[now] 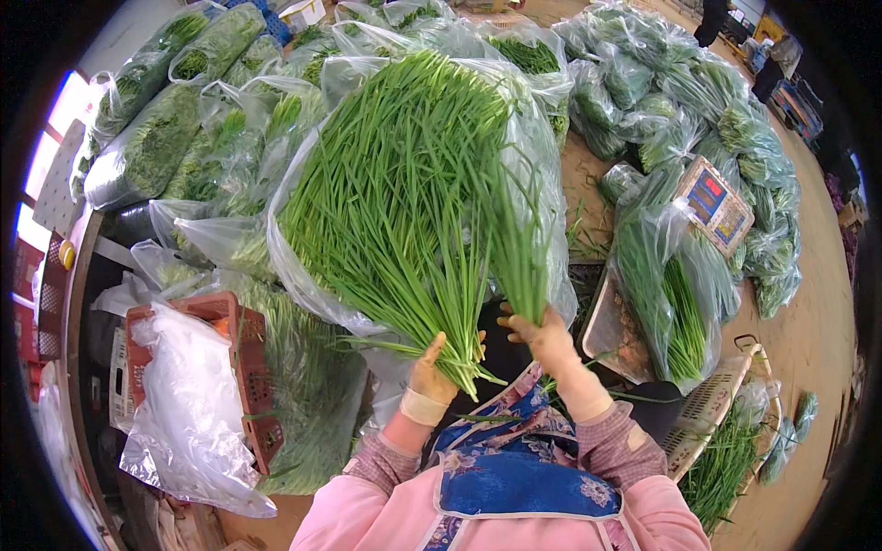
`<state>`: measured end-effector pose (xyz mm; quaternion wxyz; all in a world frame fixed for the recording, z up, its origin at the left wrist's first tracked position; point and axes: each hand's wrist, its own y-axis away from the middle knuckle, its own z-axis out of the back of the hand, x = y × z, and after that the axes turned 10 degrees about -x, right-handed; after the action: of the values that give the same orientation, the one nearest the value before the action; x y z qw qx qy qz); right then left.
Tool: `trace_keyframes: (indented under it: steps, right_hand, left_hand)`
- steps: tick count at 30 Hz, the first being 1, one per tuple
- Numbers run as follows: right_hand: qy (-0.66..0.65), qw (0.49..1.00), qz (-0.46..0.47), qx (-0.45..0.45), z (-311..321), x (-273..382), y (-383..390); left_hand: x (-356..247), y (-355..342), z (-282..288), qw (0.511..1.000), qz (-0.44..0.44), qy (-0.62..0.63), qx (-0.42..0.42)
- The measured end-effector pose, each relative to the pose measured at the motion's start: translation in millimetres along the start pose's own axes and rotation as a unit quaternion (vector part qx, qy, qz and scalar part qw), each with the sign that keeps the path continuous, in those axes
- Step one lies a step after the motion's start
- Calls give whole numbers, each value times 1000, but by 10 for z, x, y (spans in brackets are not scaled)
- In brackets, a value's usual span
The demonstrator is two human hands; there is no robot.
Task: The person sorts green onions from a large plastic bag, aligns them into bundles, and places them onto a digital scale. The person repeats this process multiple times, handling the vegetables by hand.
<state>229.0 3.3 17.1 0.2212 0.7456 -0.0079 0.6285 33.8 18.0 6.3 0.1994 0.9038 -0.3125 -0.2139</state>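
The heap of garlic chives (pixel 386 156), as the long narrow leaves look to be, lies right in front of me, its leaf tips pointing far and its pale stem ends near, probably so the ends come easily to my fingers. My left hand (pixel 429 375) is closed around the stem ends at its near edge, thumb on top; these leaves fan out into the rest, and I cannot tell where my grip's share stops. My right hand (pixel 542 342), apart from the left, is clasped on the base of a smaller bunch (pixel 521 248), held by its firmer end, I'd judge, to leave the soft leaves unbruised; their tips blur along the heap's right side. Under and around the heap a clear plastic bag (pixel 542 174) lies open, its rim folded outward, which seems to give both hands room. On the near left, thin plastic sheeting (pixel 179 376) drapes over a reddish crate (pixel 253 367), handily within reach. To the right, another bag of greens (pixel 684 321) rests partly on a tray (pixel 606 331), and nearer, a cream basket (pixel 714 397) holds loose greens. Filled bags (pixel 643 83) crowd the far right, stacked closely, perhaps to save floor.
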Motion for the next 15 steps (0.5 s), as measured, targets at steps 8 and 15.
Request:
trace_keyframes:
  steps: [8, 15]
  right_hand:
    - [612, 680, 393, 93, -510, 63, 504]
    - [124, 985, 78, 90, 178, 483, 315]
  left_hand:
    - [166, 16, 23, 988, -87, -119, -56]
    - [234, -8, -128, 963, -84, -255, 14]
